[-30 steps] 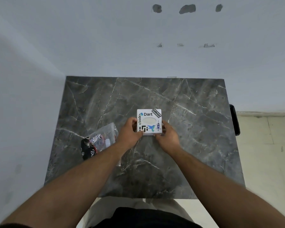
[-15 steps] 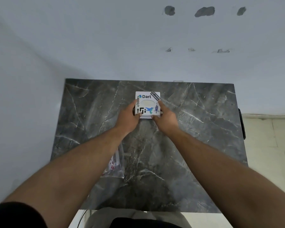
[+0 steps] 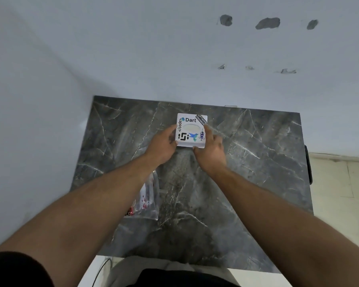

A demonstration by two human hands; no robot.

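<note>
White and square, the box [image 3: 192, 129] has stickers all over its top, one saying Dart, and a pale oval hole in the middle, like a tissue box. It is just above the middle of the frame, over the far part of the dark grey marble table [image 3: 257, 162], near the wall [image 3: 133, 48]. The left hand [image 3: 162, 148] curls its fingers round the left side, and the right hand [image 3: 212, 150] pinches the right side and near corner, so both hands grip it. I cannot tell if its bottom touches the table. To set it down well, squeeze both sides the same, hold it flat, lower it slowly, then let go with both hands together. Mind the plastic bag [image 3: 149, 199] lying under the left arm, lower left.
</note>
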